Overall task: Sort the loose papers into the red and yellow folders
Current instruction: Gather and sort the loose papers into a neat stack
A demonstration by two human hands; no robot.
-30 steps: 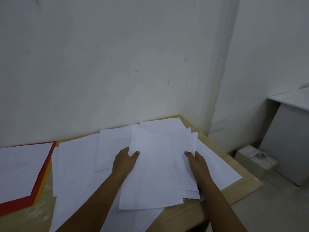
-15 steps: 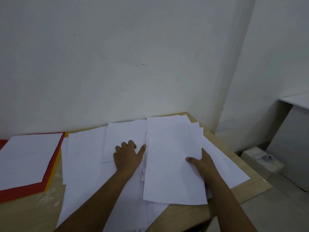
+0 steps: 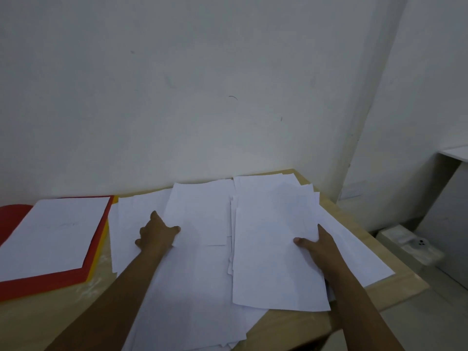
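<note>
**Hands working a spread of loose sheets**

Pale plaster walls are meeting in a corner behind a light wooden table (image 3: pixel 395 290), which is carrying a wide spread of loose white paper sheets (image 3: pixel 192 287) overlapping one another. At the table's left, a flat red card folder (image 3: pixel 38 283) is lying on a yellow card folder (image 3: pixel 97 259), whose edge is showing just beyond the red one's right side; a single white sheet (image 3: pixel 54 233) is lying on the red folder, its long axis running away from the person and leaning slightly right.

The left hand (image 3: pixel 155 233) is gripping the left edge of a white sheet (image 3: pixel 200 214) whose long axis is pointing toward the wall, thumb lying on top; whether the fingers are tucked beneath it cannot be told. The right hand (image 3: pixel 320 245) is pinching the right edge of a tall white stack of sheets (image 3: pixel 273 247), thumb on top and fingers hidden beneath, the stack's long axis also running toward the wall.

On the floor to the right, a white box (image 3: pixel 407 245) is sitting beside a pale cabinet (image 3: pixel 450 224).
</note>
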